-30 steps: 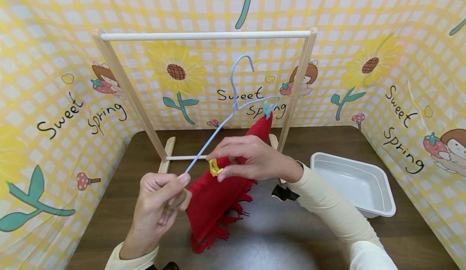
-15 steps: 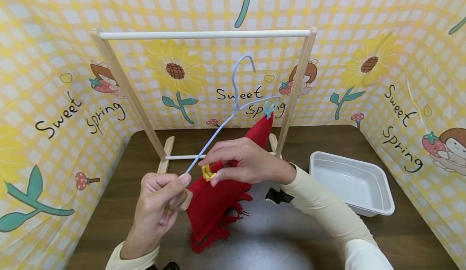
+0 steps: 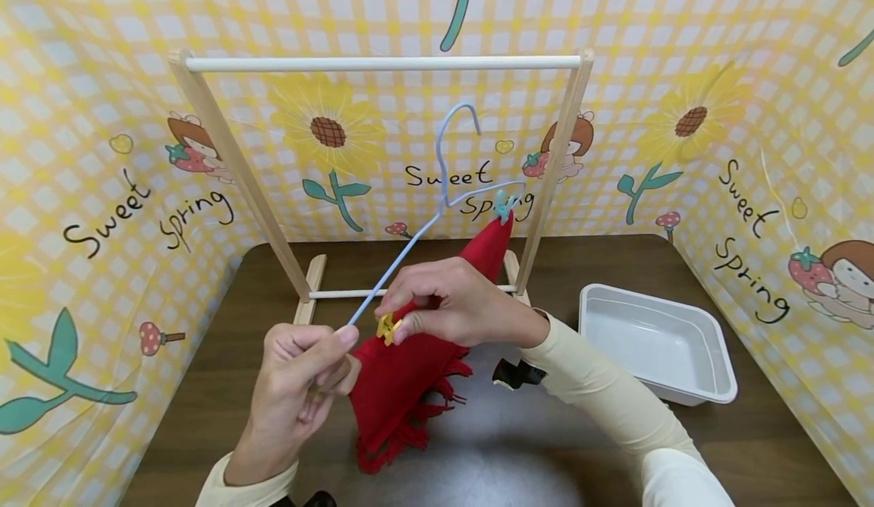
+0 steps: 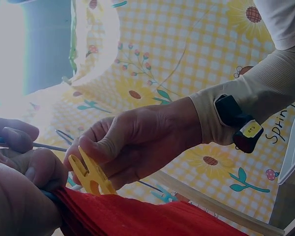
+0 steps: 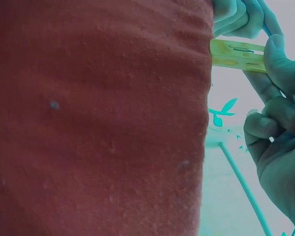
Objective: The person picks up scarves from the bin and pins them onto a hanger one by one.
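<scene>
My left hand (image 3: 293, 385) grips the lower left end of a light blue wire hanger (image 3: 403, 255) together with a corner of a red fringed scarf (image 3: 410, 385). The scarf hangs slantwise below the hanger, its far corner held by a teal clothespin (image 3: 503, 205) near the hanger's right end. Between thumb and fingers my right hand (image 3: 464, 306) pinches a yellow clothespin (image 3: 388, 329). In the left wrist view this yellow clothespin (image 4: 93, 174) has its tip right at the scarf's upper edge. The right wrist view shows the same tip meeting the red cloth (image 5: 103, 118).
A wooden rack with a white top bar (image 3: 382, 64) stands behind the hands. On the right of the dark wooden table (image 3: 205, 416) sits a white plastic basin (image 3: 655, 347). Yellow checked cloth (image 3: 382, 6) walls in the back and sides.
My right hand has shifted left and slightly down, bringing the yellow clothespin to the scarf's edge near my left hand. The left hand and hanger have stayed almost still.
</scene>
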Demonstrator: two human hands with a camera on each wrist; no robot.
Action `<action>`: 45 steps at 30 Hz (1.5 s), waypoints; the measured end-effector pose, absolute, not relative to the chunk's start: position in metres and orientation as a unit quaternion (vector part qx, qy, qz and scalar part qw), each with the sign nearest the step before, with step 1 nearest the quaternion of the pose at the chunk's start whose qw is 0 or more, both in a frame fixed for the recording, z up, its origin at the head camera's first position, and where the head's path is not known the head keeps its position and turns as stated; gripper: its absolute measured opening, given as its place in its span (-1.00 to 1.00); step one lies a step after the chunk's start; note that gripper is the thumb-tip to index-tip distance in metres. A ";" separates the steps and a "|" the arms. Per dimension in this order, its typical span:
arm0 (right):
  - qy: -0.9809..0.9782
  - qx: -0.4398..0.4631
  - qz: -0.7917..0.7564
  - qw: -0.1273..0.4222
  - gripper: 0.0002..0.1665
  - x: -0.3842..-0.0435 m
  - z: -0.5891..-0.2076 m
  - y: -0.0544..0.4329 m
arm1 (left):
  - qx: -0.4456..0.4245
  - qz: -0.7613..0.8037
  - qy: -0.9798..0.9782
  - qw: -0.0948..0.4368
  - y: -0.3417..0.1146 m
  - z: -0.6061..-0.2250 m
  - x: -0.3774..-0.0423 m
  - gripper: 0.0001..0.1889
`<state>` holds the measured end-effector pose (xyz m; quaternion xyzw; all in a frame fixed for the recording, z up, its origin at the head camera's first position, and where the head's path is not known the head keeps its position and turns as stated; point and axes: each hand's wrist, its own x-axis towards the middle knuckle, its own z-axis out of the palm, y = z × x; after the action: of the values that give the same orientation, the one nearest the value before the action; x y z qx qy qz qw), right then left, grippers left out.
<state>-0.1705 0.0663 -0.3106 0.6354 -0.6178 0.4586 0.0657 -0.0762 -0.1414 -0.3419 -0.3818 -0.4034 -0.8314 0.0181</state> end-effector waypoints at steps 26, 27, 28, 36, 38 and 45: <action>-0.628 0.564 0.535 -0.011 -0.76 -0.170 -0.326 0.057 | -0.388 -0.832 -0.397 0.009 -0.139 -0.343 -0.078 -0.49; -0.630 0.561 0.536 -0.012 -0.73 -0.170 -0.326 0.058 | -0.389 -0.832 -0.396 0.011 -0.139 -0.344 -0.078 -0.49; -0.633 0.558 0.536 -0.013 -0.69 -0.170 -0.327 0.058 | -0.390 -0.832 -0.395 0.012 -0.139 -0.344 -0.078 -0.49; -0.633 0.544 0.547 0.065 -0.47 -0.171 -0.328 0.065 | -0.387 -0.837 -0.386 0.031 -0.142 -0.342 -0.081 -0.48; -0.632 0.527 0.562 0.081 -0.40 -0.173 -0.328 0.069 | -0.380 -0.839 -0.388 0.038 -0.143 -0.342 -0.081 -0.48; -0.624 0.476 0.608 0.116 -0.66 -0.178 -0.333 0.086 | -0.357 -0.849 -0.385 0.053 -0.144 -0.338 -0.086 -0.47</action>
<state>-0.1777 0.0857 -0.3327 0.4764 -0.6243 0.6081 0.1162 -0.0863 -0.1443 -0.3379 -0.3574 -0.3852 -0.8491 0.0533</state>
